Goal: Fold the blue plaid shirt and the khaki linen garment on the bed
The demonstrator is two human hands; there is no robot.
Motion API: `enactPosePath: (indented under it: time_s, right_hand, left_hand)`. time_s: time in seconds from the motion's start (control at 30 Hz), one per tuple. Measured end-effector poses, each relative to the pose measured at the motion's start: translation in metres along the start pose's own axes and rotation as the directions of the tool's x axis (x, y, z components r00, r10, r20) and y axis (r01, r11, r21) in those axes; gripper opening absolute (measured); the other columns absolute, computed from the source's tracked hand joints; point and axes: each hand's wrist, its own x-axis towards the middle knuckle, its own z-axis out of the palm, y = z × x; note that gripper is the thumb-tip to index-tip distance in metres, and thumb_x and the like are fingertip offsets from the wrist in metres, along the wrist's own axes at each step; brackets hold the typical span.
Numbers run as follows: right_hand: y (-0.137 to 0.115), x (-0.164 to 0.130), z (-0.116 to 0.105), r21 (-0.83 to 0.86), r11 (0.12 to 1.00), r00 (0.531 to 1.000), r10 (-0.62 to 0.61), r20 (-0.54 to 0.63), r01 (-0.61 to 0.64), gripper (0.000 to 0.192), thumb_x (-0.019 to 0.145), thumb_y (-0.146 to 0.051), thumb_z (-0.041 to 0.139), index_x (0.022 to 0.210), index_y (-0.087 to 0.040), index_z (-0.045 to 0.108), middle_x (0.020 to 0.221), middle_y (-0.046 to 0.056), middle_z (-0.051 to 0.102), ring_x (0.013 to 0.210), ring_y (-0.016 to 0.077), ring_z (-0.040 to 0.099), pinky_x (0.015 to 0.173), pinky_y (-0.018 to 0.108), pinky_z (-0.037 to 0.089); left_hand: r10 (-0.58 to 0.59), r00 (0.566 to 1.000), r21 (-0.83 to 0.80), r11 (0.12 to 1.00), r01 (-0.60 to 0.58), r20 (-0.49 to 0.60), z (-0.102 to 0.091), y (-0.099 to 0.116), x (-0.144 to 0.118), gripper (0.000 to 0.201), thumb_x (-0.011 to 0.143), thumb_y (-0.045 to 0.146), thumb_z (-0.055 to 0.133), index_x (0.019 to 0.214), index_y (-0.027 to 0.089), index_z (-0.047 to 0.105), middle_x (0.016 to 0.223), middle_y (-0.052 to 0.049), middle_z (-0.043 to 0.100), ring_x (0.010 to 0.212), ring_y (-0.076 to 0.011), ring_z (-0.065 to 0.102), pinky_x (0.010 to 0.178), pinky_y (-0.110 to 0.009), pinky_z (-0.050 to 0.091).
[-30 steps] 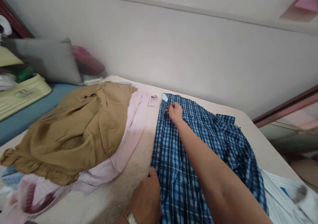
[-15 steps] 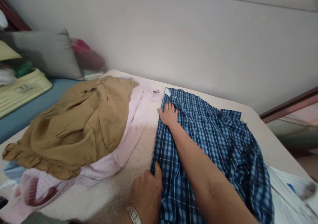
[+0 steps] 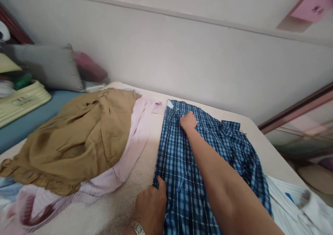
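Right hand (image 3: 188,120), arm stretched forward, fingers curled loosely and resting on the upper part of the blue-and-white checked cotton shirt (image 3: 182,165), near its collar; whether any cloth is pinched there cannot be told. Left hand (image 3: 151,207), a metal watch band (image 3: 137,227) at the wrist, lies palm down at the shirt's near left edge, thumb pressed onto the fabric, fingers closed against the hem. The checked shirt lies spread lengthwise on the beige textured bed cover (image 3: 125,196), collar toward the wall, its right side bunched in folds.

Just left of the shirt: a pale pink striped garment (image 3: 135,141), its edge close beside the shirt's left border, and on top of it a crumpled tan ruffled garment (image 3: 78,137). Right of the shirt, touching its lower folds: a white garment with blue marking (image 3: 296,203). Far left, well apart: a grey cushion (image 3: 49,66), a dark pink cushion (image 3: 90,68), a cream plastic ribbed object (image 3: 23,98) on blue sheeting (image 3: 31,120). Behind everything, a plain pale wall (image 3: 182,54).
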Motion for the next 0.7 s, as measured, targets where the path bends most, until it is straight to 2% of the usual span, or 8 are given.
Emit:
enactPosePath:
  time_s: [0.1, 0.2, 0.33, 0.47, 0.57, 0.63, 0.7]
  right_hand:
    - [0.005, 0.020, 0.004, 0.017, 0.999, 0.999, 0.035, 0.030, -0.035, 0.030, 0.086, -0.028, 0.060, 0.110, -0.012, 0.064, 0.105, 0.019, 0.068, 0.101, 0.0330, 0.064, 0.092, 0.049, 0.043]
    - [0.010, 0.029, 0.009, 0.046, 0.999, 1.000, -0.029, -0.006, 0.029, 0.018, 0.087, -0.029, 0.058, 0.098, -0.018, 0.067, 0.100, 0.012, 0.069, 0.098, 0.0292, 0.064, 0.092, 0.045, 0.041]
    - [0.017, 0.030, 0.015, 0.063, 0.994, 0.988, -0.084, -0.126, 0.093, 0.027, 0.095, -0.035, 0.046, 0.108, -0.019, 0.065, 0.112, 0.012, 0.065, 0.104, 0.0274, 0.059, 0.095, 0.043, 0.038]
    - [0.017, 0.025, 0.022, 0.060, 0.995, 0.980, -0.072, -0.186, 0.084, 0.031, 0.096, -0.031, 0.045, 0.116, -0.014, 0.062, 0.118, 0.018, 0.062, 0.111, 0.0314, 0.054, 0.098, 0.047, 0.036]
    - [0.005, 0.016, 0.033, 0.025, 0.975, 0.941, -0.206, -0.269, 0.220, 0.038, 0.101, -0.034, 0.039, 0.127, -0.013, 0.057, 0.134, 0.020, 0.055, 0.129, 0.0318, 0.043, 0.109, 0.050, 0.027]
    - [-0.005, 0.011, 0.043, -0.016, 0.934, 0.909, -0.350, -0.227, 0.356, 0.046, 0.103, -0.042, 0.036, 0.134, -0.012, 0.053, 0.145, 0.020, 0.048, 0.139, 0.0317, 0.032, 0.114, 0.052, 0.020]
    - [-0.013, 0.010, 0.053, -0.016, 0.915, 0.913, -0.403, -0.066, 0.403, 0.059, 0.103, -0.053, 0.034, 0.145, -0.013, 0.045, 0.157, 0.018, 0.036, 0.146, 0.0331, 0.023, 0.117, 0.056, 0.015]
  left_hand:
    - [0.013, 0.999, -0.031, 0.999, -0.012, 0.032, -0.003, -0.001, 0.001, 0.069, 0.088, -0.001, 0.042, 0.155, 0.011, 0.034, 0.108, -0.022, 0.072, 0.101, -0.0321, 0.071, 0.083, -0.042, 0.058]
    - [-0.010, 0.999, -0.047, 0.999, 0.013, 0.051, -0.004, -0.001, 0.003, 0.068, 0.089, -0.002, 0.037, 0.156, 0.013, 0.034, 0.107, -0.023, 0.072, 0.100, -0.0310, 0.071, 0.084, -0.040, 0.057]
    - [-0.027, 0.998, -0.052, 0.998, 0.030, 0.057, -0.002, 0.000, 0.005, 0.069, 0.089, -0.004, 0.032, 0.156, 0.013, 0.033, 0.105, -0.024, 0.072, 0.099, -0.0305, 0.072, 0.082, -0.039, 0.058]
    - [-0.012, 0.998, -0.060, 0.998, 0.015, 0.062, 0.006, 0.000, 0.008, 0.070, 0.088, -0.003, 0.036, 0.157, 0.011, 0.031, 0.103, -0.025, 0.072, 0.096, -0.0322, 0.072, 0.080, -0.041, 0.059]
    - [-0.049, 0.999, -0.053, 0.997, 0.050, 0.019, 0.017, 0.001, 0.012, 0.069, 0.088, -0.005, 0.030, 0.155, 0.009, 0.035, 0.100, -0.026, 0.072, 0.091, -0.0327, 0.073, 0.077, -0.042, 0.059]
    - [-0.070, 0.998, -0.045, 0.997, 0.070, -0.007, 0.023, 0.002, 0.015, 0.069, 0.088, -0.006, 0.029, 0.155, 0.009, 0.036, 0.098, -0.026, 0.072, 0.089, -0.0326, 0.074, 0.075, -0.043, 0.059]
    - [-0.065, 0.998, -0.049, 0.997, 0.064, -0.002, 0.026, 0.001, 0.017, 0.069, 0.087, -0.005, 0.030, 0.155, 0.009, 0.035, 0.097, -0.026, 0.073, 0.088, -0.0326, 0.074, 0.074, -0.042, 0.059]
